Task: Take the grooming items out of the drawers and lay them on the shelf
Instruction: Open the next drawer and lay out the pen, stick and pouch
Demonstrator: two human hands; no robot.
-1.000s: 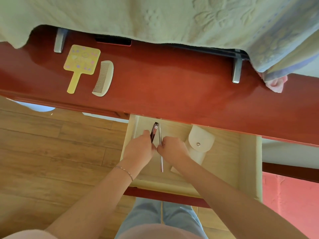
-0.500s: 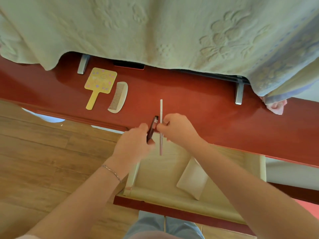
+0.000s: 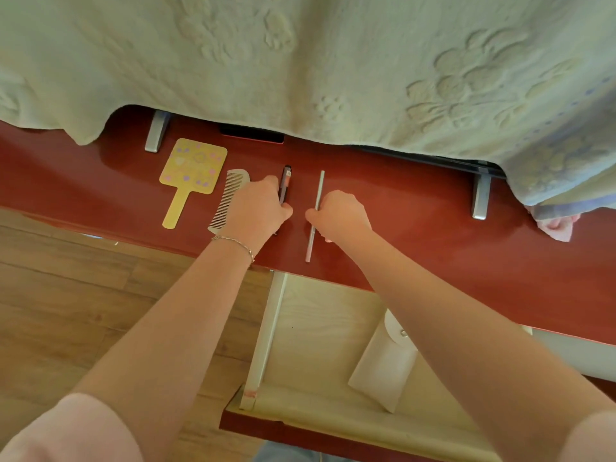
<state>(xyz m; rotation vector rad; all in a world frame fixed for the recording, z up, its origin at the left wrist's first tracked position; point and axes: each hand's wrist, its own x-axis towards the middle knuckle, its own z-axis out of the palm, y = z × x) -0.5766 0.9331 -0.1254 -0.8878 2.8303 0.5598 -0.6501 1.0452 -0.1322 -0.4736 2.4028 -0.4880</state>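
Surface: red shelf under a pale blanket; wood floor at left; open drawer below, holding a white pouch.
Left grip: left hand curled round a dark clipper.
Right grip: right hand pinching a metal file.
Axes: both point away, lengthwise across the shelf, right of the comb and mirror.

A pale green embossed floral blanket hangs over the glossy red wooden shelf, beside two silver metal brackets; brown wood-plank floor lies below, daylit
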